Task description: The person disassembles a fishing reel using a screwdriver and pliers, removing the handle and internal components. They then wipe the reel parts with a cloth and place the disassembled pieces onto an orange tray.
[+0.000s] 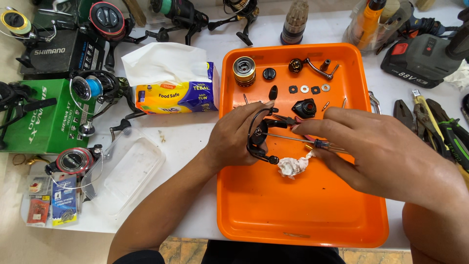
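Left hand point(234, 139): my fingers closed around a black reel rotor with bail arm point(257, 139), held just above the orange tray point(293, 210). Right hand point(376, 146): my fingertips pinched on a thin screwdriver point(293, 139), tip at the rotor. Crumpled tissue point(293, 166) lies on the tray beneath; gold spool point(244, 71) sits well apart at the tray's far end.
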